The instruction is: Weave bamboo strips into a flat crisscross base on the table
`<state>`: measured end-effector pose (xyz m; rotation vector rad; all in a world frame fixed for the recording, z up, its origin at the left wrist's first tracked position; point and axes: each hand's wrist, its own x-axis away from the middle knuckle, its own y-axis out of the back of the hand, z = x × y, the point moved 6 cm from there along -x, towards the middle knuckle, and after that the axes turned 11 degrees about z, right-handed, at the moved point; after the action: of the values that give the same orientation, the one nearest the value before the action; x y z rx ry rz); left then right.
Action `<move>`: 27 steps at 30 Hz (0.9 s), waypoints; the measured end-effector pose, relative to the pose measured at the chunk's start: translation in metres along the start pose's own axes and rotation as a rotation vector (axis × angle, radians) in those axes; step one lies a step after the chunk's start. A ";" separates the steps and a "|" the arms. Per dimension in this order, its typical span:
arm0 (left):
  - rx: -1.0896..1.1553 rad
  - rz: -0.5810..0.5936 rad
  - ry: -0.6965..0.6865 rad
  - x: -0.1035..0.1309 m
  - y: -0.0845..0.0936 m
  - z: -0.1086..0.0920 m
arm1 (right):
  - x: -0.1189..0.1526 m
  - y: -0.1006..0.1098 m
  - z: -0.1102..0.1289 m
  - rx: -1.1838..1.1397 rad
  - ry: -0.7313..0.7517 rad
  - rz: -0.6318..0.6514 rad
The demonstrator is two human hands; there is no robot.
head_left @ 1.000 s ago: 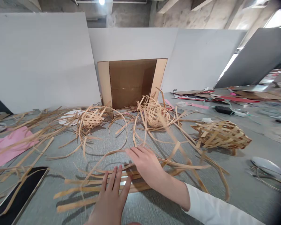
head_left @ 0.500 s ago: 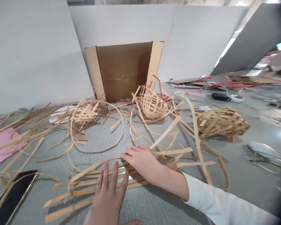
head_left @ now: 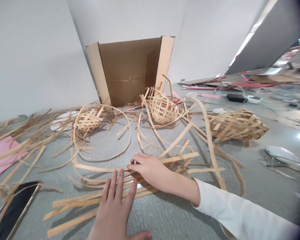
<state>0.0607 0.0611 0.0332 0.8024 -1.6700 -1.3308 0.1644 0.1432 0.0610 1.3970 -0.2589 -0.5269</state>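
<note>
Open room on the gray surface (head_left: 175, 215) at the lower center, between the left hand (head_left: 112, 211) and the white sleeve (head_left: 230, 203); another clear patch at mid-frame, edged by looping ends. Strip tips jutting toward the dark phone (head_left: 22, 203) at the lower left. Faint streaks across the surface; behind, at the top, pale upright panels (head_left: 32, 66) and an open cardboard box (head_left: 130, 73). At the lower center, under both hands, thin, flat tan strips (head_left: 75, 222), roughly side by side. Left fingers spread over them, clasping nothing; right hand (head_left: 150, 170) bent down onto them, cannot tell whether pinching any. Farther up, openwork weaves: a shaggy bundle (head_left: 90, 120) left of center, a rounded basket (head_left: 163, 108) before the box, a longer basket (head_left: 237, 125) at the right. Creased pink sheet (head_left: 5, 155) at the left edge; glossy white oval object (head_left: 282, 153) at the right.
</note>
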 end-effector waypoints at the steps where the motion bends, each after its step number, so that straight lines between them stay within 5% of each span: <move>1: -0.005 -0.009 -0.006 0.000 -0.001 0.000 | 0.000 0.000 0.000 0.002 0.009 -0.009; 9: 0.006 0.034 0.008 0.001 -0.005 0.002 | 0.003 0.028 0.015 0.372 0.068 0.030; 18: -0.037 -0.035 -0.018 0.000 -0.002 0.000 | 0.014 0.061 0.018 0.586 -0.084 0.043; 27: -0.016 0.012 0.005 0.000 -0.001 -0.001 | 0.007 0.048 -0.009 0.516 -0.087 0.073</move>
<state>0.0617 0.0603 0.0318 0.7849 -1.6564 -1.3311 0.1840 0.1518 0.1052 1.8574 -0.5423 -0.4797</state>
